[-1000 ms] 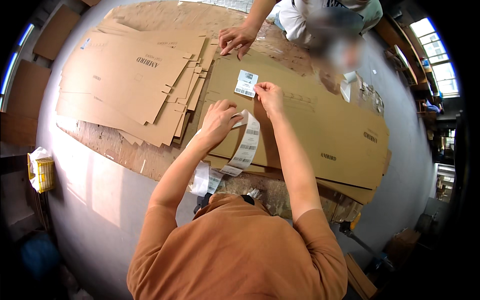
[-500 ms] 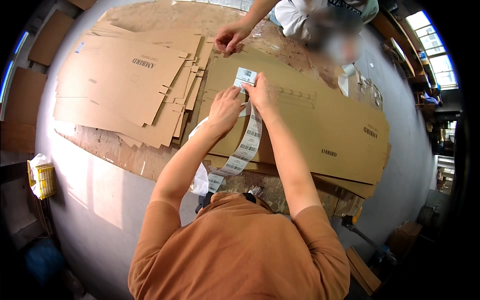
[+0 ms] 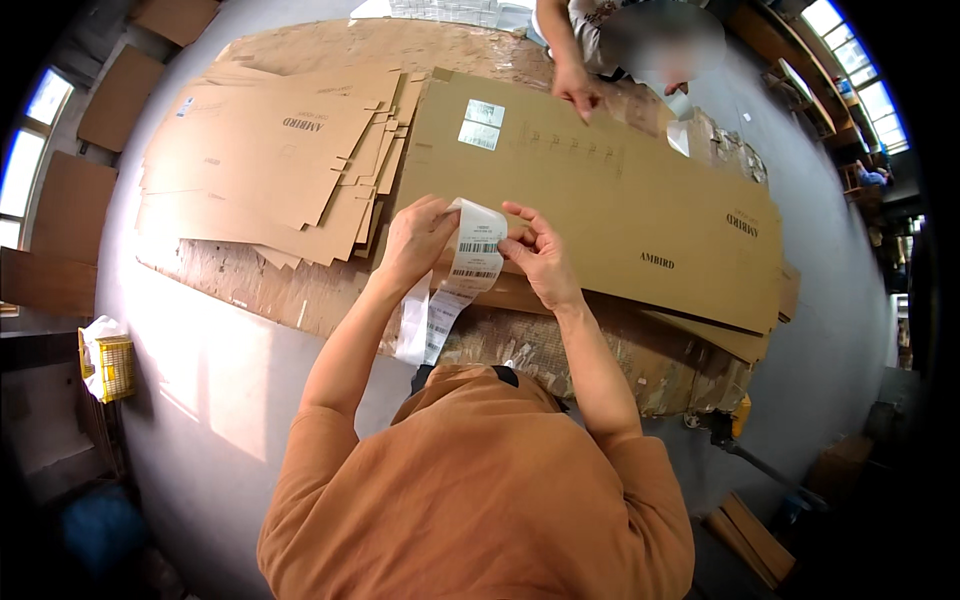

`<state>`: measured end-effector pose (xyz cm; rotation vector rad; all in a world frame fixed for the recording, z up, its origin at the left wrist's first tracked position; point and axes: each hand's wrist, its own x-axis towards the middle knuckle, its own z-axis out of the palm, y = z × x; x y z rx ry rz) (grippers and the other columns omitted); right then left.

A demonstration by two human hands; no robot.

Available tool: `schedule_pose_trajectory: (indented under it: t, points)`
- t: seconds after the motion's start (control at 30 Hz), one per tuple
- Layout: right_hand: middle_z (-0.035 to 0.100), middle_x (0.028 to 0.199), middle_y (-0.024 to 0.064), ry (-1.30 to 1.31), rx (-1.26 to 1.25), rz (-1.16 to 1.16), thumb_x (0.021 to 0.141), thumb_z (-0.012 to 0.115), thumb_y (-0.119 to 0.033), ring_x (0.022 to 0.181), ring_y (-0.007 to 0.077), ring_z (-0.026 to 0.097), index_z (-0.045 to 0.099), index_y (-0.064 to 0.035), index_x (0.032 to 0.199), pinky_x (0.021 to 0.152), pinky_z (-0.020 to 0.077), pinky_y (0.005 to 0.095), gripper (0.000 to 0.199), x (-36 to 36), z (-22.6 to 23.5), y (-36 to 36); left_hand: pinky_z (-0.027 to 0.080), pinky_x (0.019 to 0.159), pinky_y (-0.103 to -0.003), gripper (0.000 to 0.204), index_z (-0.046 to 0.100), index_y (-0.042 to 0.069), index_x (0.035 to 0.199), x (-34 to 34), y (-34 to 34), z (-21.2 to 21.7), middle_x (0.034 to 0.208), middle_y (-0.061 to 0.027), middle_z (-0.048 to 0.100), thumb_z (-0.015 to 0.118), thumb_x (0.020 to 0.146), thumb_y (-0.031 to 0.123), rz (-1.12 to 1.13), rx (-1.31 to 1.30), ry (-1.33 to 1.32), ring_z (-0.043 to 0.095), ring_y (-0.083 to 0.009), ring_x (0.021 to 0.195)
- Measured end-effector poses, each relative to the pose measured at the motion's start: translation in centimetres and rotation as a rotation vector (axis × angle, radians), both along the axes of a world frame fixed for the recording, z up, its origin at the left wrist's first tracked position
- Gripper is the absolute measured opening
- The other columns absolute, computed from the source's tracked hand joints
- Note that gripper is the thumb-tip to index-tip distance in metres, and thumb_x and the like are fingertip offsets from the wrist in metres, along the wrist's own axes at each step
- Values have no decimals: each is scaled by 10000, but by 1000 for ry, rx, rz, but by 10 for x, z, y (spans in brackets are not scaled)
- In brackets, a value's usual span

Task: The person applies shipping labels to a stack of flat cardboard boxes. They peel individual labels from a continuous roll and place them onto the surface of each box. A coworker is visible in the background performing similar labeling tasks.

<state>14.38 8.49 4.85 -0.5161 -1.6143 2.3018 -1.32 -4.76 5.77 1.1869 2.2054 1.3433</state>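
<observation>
A long strip of white barcode labels (image 3: 478,247) hangs between my hands, its tail curling down toward my body. My left hand (image 3: 415,243) is closed on the strip's upper left edge. At its right edge, my right hand (image 3: 543,262) pinches the strip between thumb and fingers, with the index finger raised. Beneath and beyond lies a flat brown cardboard carton (image 3: 620,190), printed with dark lettering. Near its far left corner a white two-part label (image 3: 481,125) lies flat on the carton.
A fanned stack of flat cartons (image 3: 240,165) lies to the left on the worn table (image 3: 300,50). Across the table a co-worker's hand (image 3: 576,90) hangs over the carton's far edge. A yellow basket (image 3: 118,367) stands at the far left; a yellow-handled tool (image 3: 740,415) is at the right.
Both my hands have drawn back toward me from the white label, which now lies uncovered on the carton. The label strip came along. The co-worker's hand has moved right.
</observation>
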Motion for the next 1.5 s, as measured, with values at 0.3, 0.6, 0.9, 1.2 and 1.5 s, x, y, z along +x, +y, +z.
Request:
schedule_pose_trajectory:
  t: [0.3,0.6,0.9,1.2,1.5]
  points:
    - [593,830,7,76,57,88,855,624,15,795,74,549,470,-20,1296,744,460,218,469,40,48,-29,518,773,-280,276,673,29,974,49,-36,43,929,-83,676,646,716,-67,-182,234,4,654,-191,855]
    - [637,868,32,53,644,-96,848,648,-32,800,91,574,655,6,982,689,493,242,139,68,57,-22,479,596,-239,89,665,-1,822,86,-26,39,698,-55,644,682,735,2,-76,115,-127,593,-78,666]
    - [609,682,9,-180,441,-225,836,659,-76,600,70,525,670,10,879,568,437,215,97,33,31,49,474,670,-430,167,651,19,862,38,-18,-10,801,-174,638,610,827,177,-76,-203,132,602,-373,758]
    - [613,691,8,-206,309,-110,827,664,-59,525,43,457,669,20,864,481,366,199,87,-120,-45,127,432,876,-376,114,651,58,849,-19,28,-49,1013,-76,610,577,770,22,-202,-83,245,550,-268,1026]
    - [657,716,30,-345,467,-69,810,671,-76,594,76,542,691,2,845,558,438,233,88,-156,-77,135,316,1025,-436,176,650,48,861,-49,48,-70,1288,-154,498,536,752,-28,-242,-85,286,412,-327,1243]
